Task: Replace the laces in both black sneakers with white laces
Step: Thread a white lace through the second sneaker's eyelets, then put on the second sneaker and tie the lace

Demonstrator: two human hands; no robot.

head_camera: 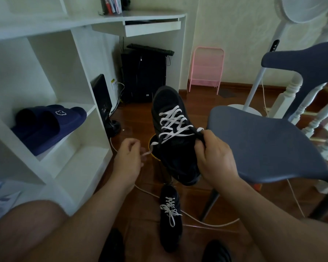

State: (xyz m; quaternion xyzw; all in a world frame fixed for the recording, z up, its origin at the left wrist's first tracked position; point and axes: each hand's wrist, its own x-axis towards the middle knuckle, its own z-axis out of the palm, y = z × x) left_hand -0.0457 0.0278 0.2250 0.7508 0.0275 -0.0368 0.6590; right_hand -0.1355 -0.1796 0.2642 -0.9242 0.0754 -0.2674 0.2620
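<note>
Sneaker (170,129) was held up over the floor, white lace (170,121) run thru nearly all eyelets. Right hand (214,157) pinched one lace end at the collar; left hand (128,159) pinched the other. Second sneaker (170,214) lay laced below. Judged final step: next, pull even & tie.

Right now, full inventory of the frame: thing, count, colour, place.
held sneaker: 1, black with white laces, raised at centre
floor sneaker: 1, black, white laces tied, floor below
slippers: pair, navy, left shelf
shelf unit: 1, white, left
chair: 1, grey-blue, right
computer tower: 1, black, under desk
monitor: 1, black, on floor by shelf
rack: 1, pink, back wall
fan: 1, white, right
left hand: pinches a lace end
right hand: grips the held sneaker
</note>
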